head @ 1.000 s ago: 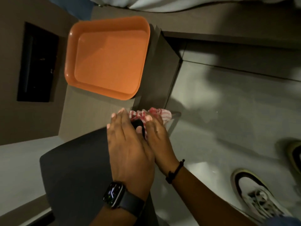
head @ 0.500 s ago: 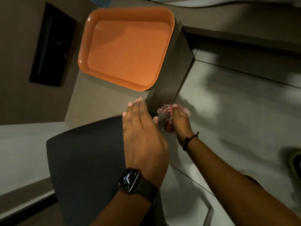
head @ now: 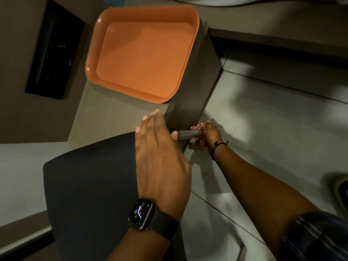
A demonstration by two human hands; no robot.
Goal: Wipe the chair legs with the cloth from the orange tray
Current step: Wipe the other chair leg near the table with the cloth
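A dark chair seat (head: 90, 194) fills the lower left. My left hand (head: 160, 155), with a watch on its wrist, lies flat on the seat's far corner, fingers spread and stretched out. A grey chair leg (head: 189, 134) runs out from under that corner towards the floor. My right hand (head: 211, 133) is closed on a red-and-white checked cloth (head: 199, 137) that is wrapped around the leg low down, near the floor. The orange tray (head: 94, 72) lies on the low wooden table beyond the chair and holds nothing.
The low wooden table (head: 113, 119) stands right behind the chair, its dark side panel (head: 194, 87) close to the leg. A black rectangular panel (head: 54, 59) sits at the left. Pale floor tiles (head: 263, 129) spread to the right, with a shoe (head: 340, 189) at the right edge.
My right hand has slid the cloth down the chair leg, away from the seat, baring the grey leg. My left hand has stayed on the seat corner.
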